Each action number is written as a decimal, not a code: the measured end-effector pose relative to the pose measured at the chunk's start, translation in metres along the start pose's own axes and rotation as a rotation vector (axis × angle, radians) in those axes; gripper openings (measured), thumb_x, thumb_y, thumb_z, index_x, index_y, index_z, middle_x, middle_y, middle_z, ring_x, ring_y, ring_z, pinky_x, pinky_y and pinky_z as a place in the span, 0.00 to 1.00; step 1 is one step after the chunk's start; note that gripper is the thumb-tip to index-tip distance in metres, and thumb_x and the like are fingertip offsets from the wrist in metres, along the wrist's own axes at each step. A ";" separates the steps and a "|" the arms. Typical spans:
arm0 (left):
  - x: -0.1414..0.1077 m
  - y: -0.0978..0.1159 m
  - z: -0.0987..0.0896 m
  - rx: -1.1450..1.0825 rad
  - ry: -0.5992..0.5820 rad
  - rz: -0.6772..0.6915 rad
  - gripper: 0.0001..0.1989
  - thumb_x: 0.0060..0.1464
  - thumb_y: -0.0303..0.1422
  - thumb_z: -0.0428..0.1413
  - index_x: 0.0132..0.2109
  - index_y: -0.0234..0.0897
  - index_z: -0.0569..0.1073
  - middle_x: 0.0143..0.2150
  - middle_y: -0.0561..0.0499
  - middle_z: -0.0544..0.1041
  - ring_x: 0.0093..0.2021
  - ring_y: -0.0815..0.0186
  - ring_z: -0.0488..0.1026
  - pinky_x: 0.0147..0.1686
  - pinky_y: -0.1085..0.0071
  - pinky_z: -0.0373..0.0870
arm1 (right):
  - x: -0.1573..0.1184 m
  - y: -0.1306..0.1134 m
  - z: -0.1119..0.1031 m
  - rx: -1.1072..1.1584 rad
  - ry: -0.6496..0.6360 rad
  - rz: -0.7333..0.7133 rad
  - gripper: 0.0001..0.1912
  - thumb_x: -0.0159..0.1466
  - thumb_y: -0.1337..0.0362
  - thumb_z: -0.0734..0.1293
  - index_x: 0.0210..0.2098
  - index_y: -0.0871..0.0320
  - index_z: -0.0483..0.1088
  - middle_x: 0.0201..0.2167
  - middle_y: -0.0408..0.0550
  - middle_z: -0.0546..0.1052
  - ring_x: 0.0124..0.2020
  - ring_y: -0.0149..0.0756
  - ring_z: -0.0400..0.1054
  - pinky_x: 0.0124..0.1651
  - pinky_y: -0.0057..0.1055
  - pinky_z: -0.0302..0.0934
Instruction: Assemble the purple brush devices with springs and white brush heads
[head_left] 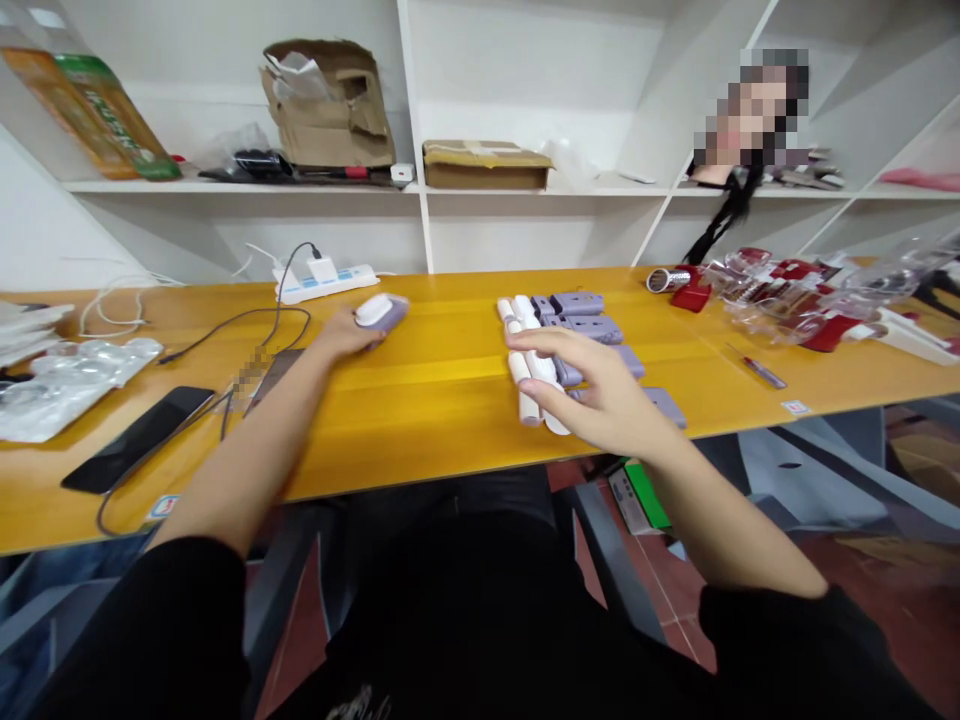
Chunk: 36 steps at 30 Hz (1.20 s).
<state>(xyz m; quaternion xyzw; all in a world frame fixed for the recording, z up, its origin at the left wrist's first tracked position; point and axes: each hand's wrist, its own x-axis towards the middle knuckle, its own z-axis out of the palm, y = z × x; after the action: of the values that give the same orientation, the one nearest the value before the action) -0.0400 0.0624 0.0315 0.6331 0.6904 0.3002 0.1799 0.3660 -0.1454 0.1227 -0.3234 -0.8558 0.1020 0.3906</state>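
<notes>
White shelves rise behind a yellow table, with a cardboard box on the middle shelf. On the table, a white power strip sits at the back, a black phone and plastic bags lie to the left, and red-and-clear packaging and a small screwdriver lie to the right. Left hand: palm down and cupped, arm reaching forward across the table, fingers curled against a lilac-and-white device, which it has hold of; the device rests on the tabletop, just beyond the hand. Right hand: wide open, palm down, fingers spread and angled to the left, holding nothing. It sits over a cluster of white tubes lying side by side, with lilac casings in rows just beyond and beside them. Whether its fingertips touch the tubes cannot be told from this view. The two hands are well apart, with bare table between them
</notes>
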 end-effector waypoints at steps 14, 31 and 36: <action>-0.068 -0.020 -0.006 -0.177 -0.653 0.507 0.46 0.47 0.48 0.78 0.71 0.42 0.79 0.71 0.42 0.83 0.69 0.44 0.80 0.72 0.52 0.73 | 0.099 0.038 0.170 -0.174 -0.449 0.271 0.25 0.71 0.56 0.82 0.62 0.61 0.82 0.59 0.64 0.83 0.63 0.62 0.77 0.67 0.54 0.68; -0.065 -0.026 0.001 -0.212 -0.644 0.513 0.45 0.48 0.50 0.78 0.70 0.40 0.79 0.70 0.42 0.83 0.68 0.44 0.80 0.72 0.49 0.72 | 0.084 0.057 0.191 -0.024 -0.256 0.135 0.13 0.78 0.63 0.75 0.59 0.61 0.84 0.54 0.57 0.84 0.59 0.48 0.75 0.68 0.44 0.64; -0.066 -0.026 0.000 -0.209 -0.664 0.500 0.44 0.49 0.49 0.78 0.70 0.41 0.79 0.70 0.42 0.83 0.68 0.45 0.81 0.71 0.48 0.73 | 0.083 0.057 0.185 -0.012 -0.211 0.140 0.13 0.78 0.63 0.75 0.58 0.62 0.83 0.55 0.58 0.84 0.60 0.49 0.75 0.69 0.44 0.64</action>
<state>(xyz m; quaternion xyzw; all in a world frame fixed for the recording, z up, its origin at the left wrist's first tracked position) -0.0515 -0.0025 0.0063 0.8216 0.3862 0.1829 0.3774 0.2171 -0.0344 0.0240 -0.3721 -0.8681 0.1573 0.2884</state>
